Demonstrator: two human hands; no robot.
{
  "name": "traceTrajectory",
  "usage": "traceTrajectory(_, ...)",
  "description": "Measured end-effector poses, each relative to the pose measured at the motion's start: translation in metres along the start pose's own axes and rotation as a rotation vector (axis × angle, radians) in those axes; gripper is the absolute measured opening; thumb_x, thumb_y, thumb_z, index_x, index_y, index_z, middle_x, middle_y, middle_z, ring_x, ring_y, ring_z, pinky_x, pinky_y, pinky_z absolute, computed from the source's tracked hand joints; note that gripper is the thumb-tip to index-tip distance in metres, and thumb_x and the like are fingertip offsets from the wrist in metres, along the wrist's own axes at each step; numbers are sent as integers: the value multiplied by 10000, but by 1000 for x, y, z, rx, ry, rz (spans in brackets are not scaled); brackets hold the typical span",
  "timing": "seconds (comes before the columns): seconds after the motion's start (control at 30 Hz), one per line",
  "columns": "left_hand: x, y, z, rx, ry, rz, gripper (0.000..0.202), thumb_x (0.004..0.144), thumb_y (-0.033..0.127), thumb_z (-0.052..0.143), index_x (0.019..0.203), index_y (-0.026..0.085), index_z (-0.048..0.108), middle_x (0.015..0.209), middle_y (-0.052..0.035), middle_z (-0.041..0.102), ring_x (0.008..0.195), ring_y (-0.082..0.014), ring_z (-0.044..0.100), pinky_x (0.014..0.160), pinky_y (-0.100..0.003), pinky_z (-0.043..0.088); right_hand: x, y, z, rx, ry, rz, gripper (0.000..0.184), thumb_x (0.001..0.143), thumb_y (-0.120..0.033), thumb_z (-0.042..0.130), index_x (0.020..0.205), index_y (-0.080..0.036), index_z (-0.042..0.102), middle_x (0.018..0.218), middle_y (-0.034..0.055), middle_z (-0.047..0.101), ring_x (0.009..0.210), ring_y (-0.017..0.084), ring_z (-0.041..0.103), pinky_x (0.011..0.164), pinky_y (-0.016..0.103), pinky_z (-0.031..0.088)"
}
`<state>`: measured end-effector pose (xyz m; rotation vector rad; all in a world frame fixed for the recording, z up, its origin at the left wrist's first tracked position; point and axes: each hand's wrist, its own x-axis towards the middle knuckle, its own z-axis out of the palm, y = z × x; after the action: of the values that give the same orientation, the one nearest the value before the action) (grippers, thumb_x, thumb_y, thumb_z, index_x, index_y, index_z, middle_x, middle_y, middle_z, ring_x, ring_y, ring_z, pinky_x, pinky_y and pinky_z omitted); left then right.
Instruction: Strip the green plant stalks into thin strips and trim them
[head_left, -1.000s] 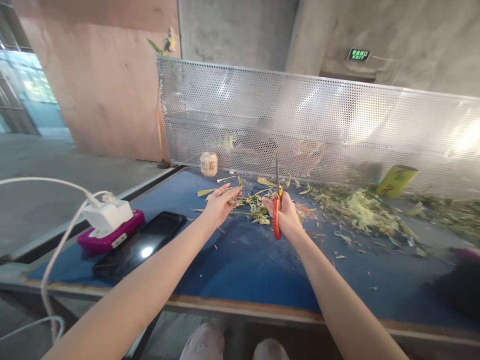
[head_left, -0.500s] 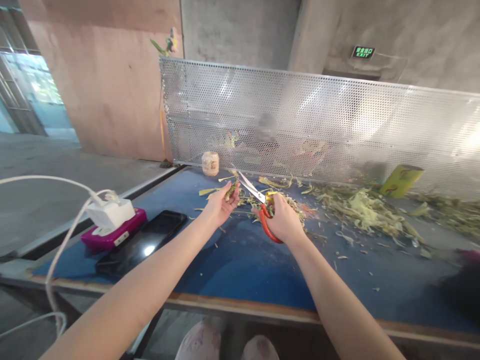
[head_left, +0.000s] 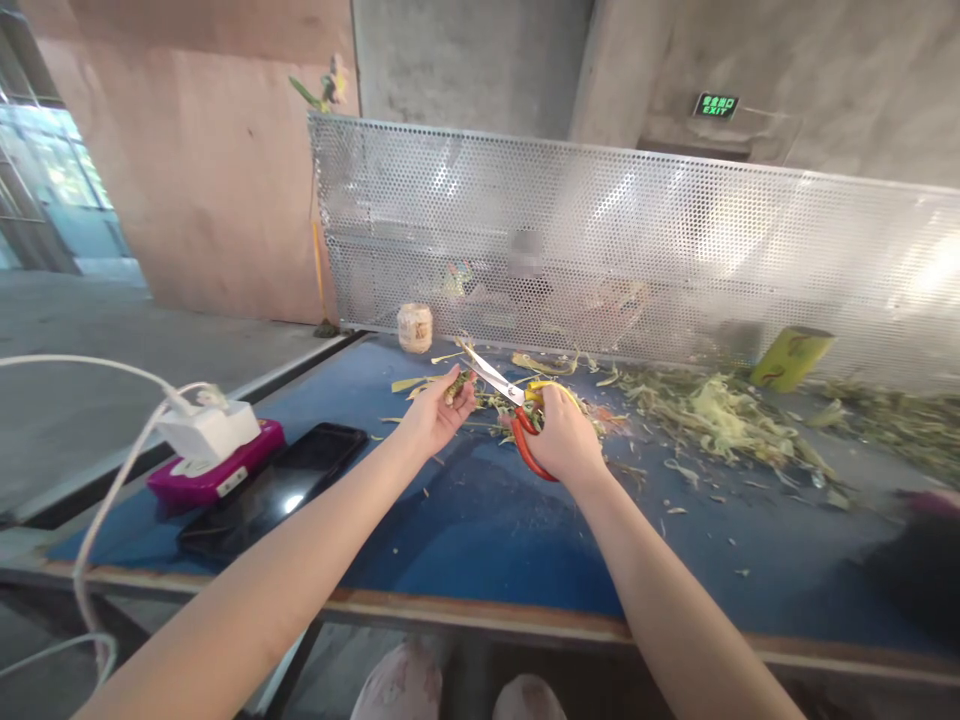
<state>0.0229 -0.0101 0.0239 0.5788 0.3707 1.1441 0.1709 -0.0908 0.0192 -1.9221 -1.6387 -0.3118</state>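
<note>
My left hand is closed on a small greenish-brown piece of dried plant, pinched between thumb and fingers. In my right hand is a pair of scissors with one red and one yellow handle. Their blades point up and left, close to the tips of my left fingers and the top of the plant piece. The blades look nearly together. Under and behind both hands lie loose plant scraps on the blue tabletop.
A larger heap of dried plant stalks and a yellow-green container lie at right. A whitish jar stands before the perforated metal screen. At left are a black phone and a purple power strip with a white charger.
The scissor blades have come closer together and lie nearer the plant piece. The whole view has shifted slightly. Both hands keep their hold.
</note>
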Motion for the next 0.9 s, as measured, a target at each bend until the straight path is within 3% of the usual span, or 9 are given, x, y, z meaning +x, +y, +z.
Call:
traceTrajectory(0.13, 0, 2, 0, -21, 22, 29, 79, 787, 111, 506, 729, 99, 559, 629, -35, 619, 507, -68, 570, 524, -183, 513, 0, 0, 2, -8, -12, 2, 327, 728, -483, 483, 879, -198, 427, 917, 62, 571, 850, 214, 552, 634, 292, 389)
traceTrajectory(0.37, -4, -4, 2, 143, -69, -67, 22, 750, 103, 549, 741, 103, 570, 713, -59, 657, 514, -79, 589, 533, -197, 525, 0, 0, 1, 22, -12, 34, 314, 725, -475, 489, 869, -201, 434, 913, 58, 576, 838, 204, 559, 618, 280, 387)
traceTrajectory(0.6, -3, -5, 0, 216, -136, -55, 40, 753, 120, 555, 784, 106, 575, 731, -58, 661, 518, -71, 583, 556, -196, 527, 0, 1, 1, 43, -44, 95, 312, 731, -473, 487, 883, -206, 434, 919, 47, 579, 828, 194, 565, 610, 279, 387)
traceTrajectory(0.9, -6, -1, 3, 206, -55, 61, 106, 763, 109, 536, 868, 123, 524, 728, -49, 648, 504, -60, 564, 520, -178, 506, 0, 1, -2, -31, -14, 78, 351, 736, -536, 439, 855, -206, 421, 887, 49, 572, 836, 207, 553, 607, 292, 384)
